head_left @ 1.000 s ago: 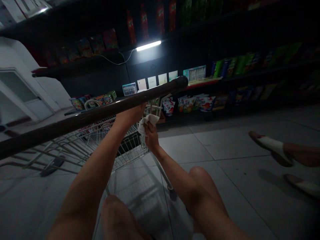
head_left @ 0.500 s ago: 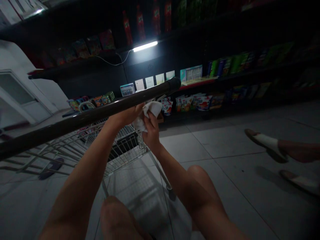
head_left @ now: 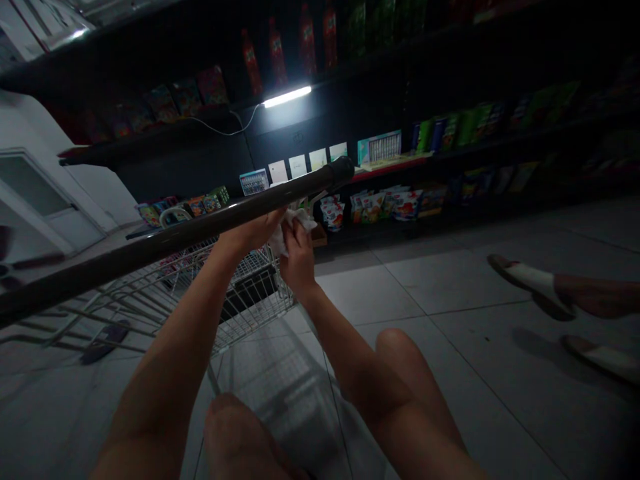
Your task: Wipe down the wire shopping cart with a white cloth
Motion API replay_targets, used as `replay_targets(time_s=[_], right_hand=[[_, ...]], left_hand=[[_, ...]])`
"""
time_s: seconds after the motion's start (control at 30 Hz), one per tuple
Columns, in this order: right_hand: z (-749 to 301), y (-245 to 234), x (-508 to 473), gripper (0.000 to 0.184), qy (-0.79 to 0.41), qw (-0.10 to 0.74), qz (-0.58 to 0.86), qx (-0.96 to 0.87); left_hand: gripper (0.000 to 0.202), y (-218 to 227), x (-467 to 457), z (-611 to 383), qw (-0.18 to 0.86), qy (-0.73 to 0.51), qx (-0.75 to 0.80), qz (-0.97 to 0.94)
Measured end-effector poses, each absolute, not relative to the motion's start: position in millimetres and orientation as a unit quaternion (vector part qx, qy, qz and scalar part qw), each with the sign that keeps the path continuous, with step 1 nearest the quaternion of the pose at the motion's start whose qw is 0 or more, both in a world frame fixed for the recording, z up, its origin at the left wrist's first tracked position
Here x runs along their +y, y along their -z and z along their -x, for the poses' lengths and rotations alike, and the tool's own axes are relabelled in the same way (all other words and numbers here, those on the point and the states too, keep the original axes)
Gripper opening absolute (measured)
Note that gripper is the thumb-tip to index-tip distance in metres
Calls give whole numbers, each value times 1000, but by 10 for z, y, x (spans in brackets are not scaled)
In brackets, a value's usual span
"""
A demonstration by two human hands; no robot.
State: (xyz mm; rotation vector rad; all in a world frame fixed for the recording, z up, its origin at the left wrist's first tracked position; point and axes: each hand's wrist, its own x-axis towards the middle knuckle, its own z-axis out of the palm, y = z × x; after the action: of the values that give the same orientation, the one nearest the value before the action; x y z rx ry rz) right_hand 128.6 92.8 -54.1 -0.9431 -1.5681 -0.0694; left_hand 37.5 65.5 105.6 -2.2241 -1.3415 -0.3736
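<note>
A dark metal shopping cart handle crosses the view from lower left to upper right. My left hand sits just below it, with its fingers partly hidden behind the bar. My right hand is shut on a crumpled white tissue, which lies close under the handle and against my left fingers. Below both hands is the cart's wire basket. My bare knees show at the bottom of the view.
Dark store shelves hold colourful packets, boxes and bottles beyond the cart, lit by a strip light. Another person's feet in white sandals stand on the grey tiled floor at right. A white door is at far left.
The tissue is bunched tighter and less of it shows. My right hand has moved up and left, closer to my left hand. The view has shifted slightly.
</note>
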Motion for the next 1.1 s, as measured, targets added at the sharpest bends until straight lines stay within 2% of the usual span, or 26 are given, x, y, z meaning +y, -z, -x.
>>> replay_targets(time_s=[0.13,0.27,0.43,0.53,0.7,0.77,0.87,0.93,1.1], right_hand=[[-1215,356,1018,73,14,598,414,-686],[-1345,372,856,70,0,576,393,-717],[-1595,83,755,69,38,624,398,-671],[-1595,-25,835,69,43,620,418,-663],[-1623,420,839,58,-15,561,433,-705],[-1729,601,779,53,-38,590,415,-692],[-1924,566,686,54,18,716,374,-590],[-2004,367,678,56,77,754,356,-547],[-1924,18,931,49,121,675,412,-601]], left_hand=[[48,-1059,631,-391,218,172,-535,798],[48,-1068,627,-387,205,175,-544,794],[48,-1117,566,-417,198,159,-528,810],[50,-1132,512,-448,182,185,-537,803],[49,-1113,475,-460,189,201,-541,795],[50,-1104,481,-454,202,195,-543,791],[53,-1094,498,-445,217,191,-545,787],[52,-1091,505,-447,218,187,-546,787],[41,-1109,490,-473,207,173,-548,792]])
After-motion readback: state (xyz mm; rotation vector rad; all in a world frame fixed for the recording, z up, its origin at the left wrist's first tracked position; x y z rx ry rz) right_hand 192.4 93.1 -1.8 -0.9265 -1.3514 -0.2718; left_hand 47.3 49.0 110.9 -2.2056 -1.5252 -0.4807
